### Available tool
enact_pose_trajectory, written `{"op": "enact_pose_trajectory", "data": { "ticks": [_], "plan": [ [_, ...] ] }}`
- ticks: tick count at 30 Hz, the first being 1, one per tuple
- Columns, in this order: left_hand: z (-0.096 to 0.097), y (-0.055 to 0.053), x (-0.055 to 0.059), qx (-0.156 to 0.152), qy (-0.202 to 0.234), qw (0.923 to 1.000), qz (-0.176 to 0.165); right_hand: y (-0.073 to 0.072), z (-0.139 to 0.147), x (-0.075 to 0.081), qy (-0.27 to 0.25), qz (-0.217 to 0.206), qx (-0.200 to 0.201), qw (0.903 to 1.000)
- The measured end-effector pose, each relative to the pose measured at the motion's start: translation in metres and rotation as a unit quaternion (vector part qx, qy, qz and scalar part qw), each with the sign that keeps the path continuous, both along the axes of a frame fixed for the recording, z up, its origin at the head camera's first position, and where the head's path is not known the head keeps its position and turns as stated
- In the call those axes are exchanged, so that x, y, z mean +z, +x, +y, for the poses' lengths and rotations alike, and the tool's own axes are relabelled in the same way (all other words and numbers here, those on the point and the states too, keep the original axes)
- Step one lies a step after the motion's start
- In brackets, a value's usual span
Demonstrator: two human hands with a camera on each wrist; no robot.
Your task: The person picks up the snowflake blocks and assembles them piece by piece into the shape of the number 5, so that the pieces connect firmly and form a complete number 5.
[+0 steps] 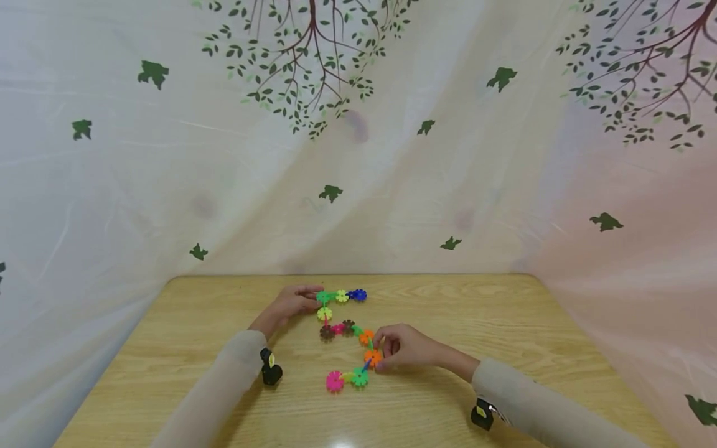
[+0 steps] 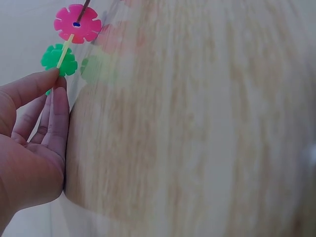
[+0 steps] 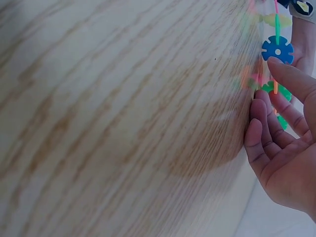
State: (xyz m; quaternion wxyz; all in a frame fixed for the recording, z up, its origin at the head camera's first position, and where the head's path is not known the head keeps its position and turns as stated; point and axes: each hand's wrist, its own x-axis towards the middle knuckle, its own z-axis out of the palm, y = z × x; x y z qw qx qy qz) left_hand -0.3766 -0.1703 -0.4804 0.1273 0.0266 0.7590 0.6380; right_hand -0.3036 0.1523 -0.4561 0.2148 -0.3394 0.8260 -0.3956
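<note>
A chain of slotted, flower-shaped plastic discs (image 1: 325, 314) winds in an S shape on the table, in green, yellow, blue, brown, pink and orange. At its upper left corner, my left hand (image 1: 294, 301) pinches a green disc between thumb and fingers. The left wrist view shows this hand (image 2: 34, 133) beside a green disc (image 2: 59, 58) and a pink disc (image 2: 78, 23). My right hand (image 1: 409, 346) holds an orange disc (image 1: 372, 358) on the chain's lower right bend. In the right wrist view its thumb lies by a blue disc (image 3: 278, 50); the other fingers curl below.
A wooden table (image 1: 470, 311) bears the chain. Behind it hangs a pale cloth (image 1: 381, 205) printed with branches and green birds. Black wrist devices (image 1: 271, 367) are on both sleeves.
</note>
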Motion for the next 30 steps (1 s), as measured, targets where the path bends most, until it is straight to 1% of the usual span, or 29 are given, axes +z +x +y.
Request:
{"op": "enact_pose_trajectory", "data": {
  "ticks": [3,11,15,19,23,30],
  "plan": [
    [0.0004,0.0010,0.0001,-0.001,0.001,1.0000,0.004,-0.0005,0.0005,-0.0023,0.001,0.002,-0.001,1.0000],
    [-0.0015,0.0045,0.0030,0.009,-0.003,0.9999,-0.006,-0.0009,-0.0025,-0.0062,-0.005,0.010,0.005,0.9999],
    [-0.0031,0.0052,0.0039,0.008,-0.011,0.9999,-0.003,-0.0012,-0.0047,-0.0064,-0.006,0.012,0.010,0.9999],
    [-0.0035,0.0050,0.0045,0.016,-0.021,0.9996,-0.003,-0.0025,-0.0059,-0.0063,-0.009,0.020,0.017,0.9996],
    [-0.0027,0.0044,0.0034,0.022,-0.023,0.9995,-0.003,-0.0037,-0.0054,-0.0069,-0.011,0.014,0.019,0.9996],
    [-0.0017,0.0029,0.0003,0.022,-0.016,0.9996,-0.002,-0.0045,-0.0039,-0.0080,-0.004,0.011,0.017,0.9998]
  ]
}}
